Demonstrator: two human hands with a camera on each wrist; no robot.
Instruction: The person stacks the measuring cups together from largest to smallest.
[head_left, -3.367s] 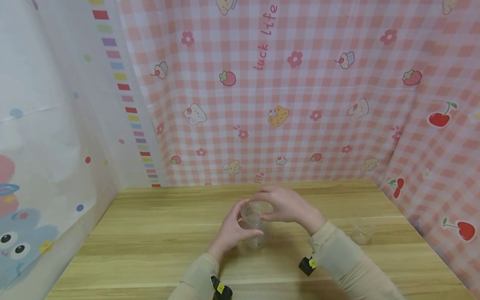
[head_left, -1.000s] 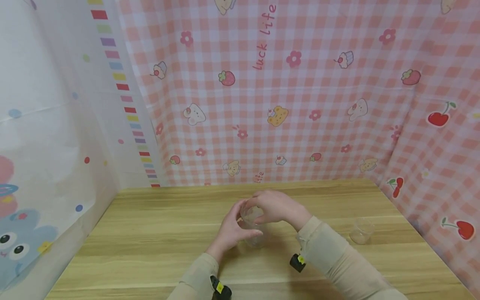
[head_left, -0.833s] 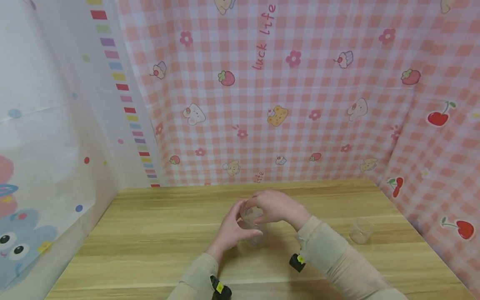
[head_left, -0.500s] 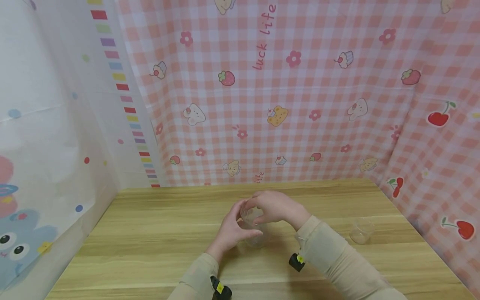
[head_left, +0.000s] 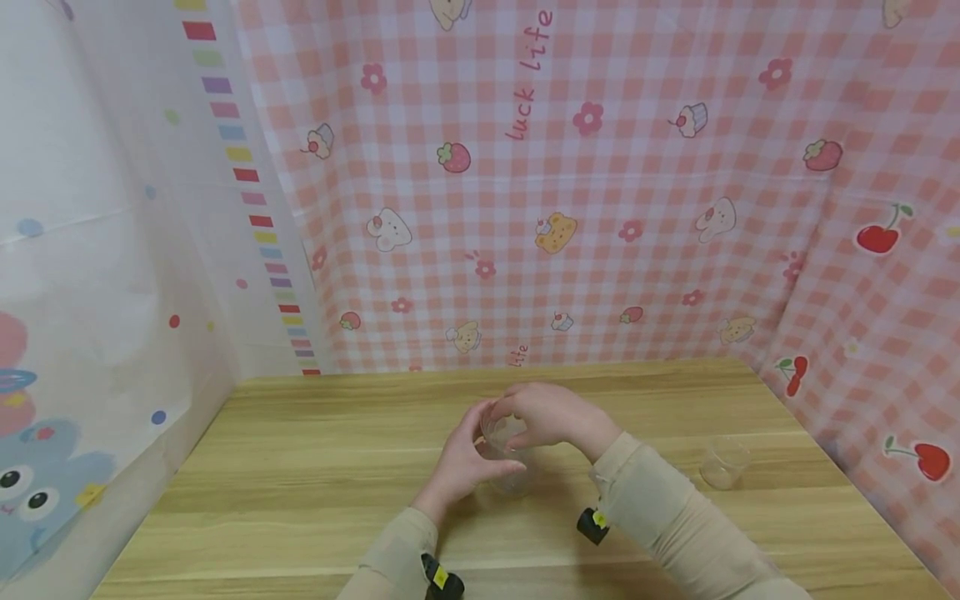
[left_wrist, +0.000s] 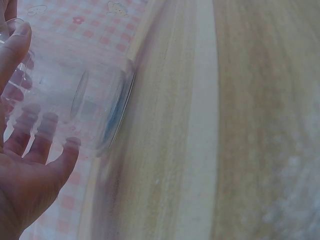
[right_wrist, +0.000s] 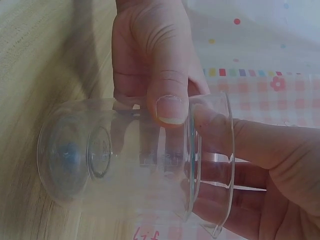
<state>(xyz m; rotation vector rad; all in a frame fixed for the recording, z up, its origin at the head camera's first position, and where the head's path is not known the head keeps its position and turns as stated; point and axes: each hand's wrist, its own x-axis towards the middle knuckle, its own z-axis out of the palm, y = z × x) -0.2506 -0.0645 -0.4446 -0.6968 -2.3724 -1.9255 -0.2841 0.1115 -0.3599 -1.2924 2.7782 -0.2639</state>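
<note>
In the head view, my left hand [head_left: 457, 462] grips a clear beaker [right_wrist: 75, 185] that stands upright on the table. Its thumb and fingers curl round the beaker's sides. A smaller clear beaker [right_wrist: 227, 120] sits inside the larger one, its rim sticking out above the outer rim. My right hand [head_left: 555, 412] holds this inner beaker near the top, thumb on one side and fingers on the other. The inner beaker's round base shows through the outer wall in the right wrist view, above the outer base.
Another small clear beaker [head_left: 724, 465] stands on the wooden table [head_left: 315, 500] to the right, beyond my right forearm. Pink checked cloth [head_left: 480, 192] hangs behind the table and on the right. A white patterned cloth [head_left: 97, 200] hangs on the left.
Since the earliest frame, my right hand has moved slightly down and left at the beaker's rim. During the last second both hands have stayed nearly still.
</note>
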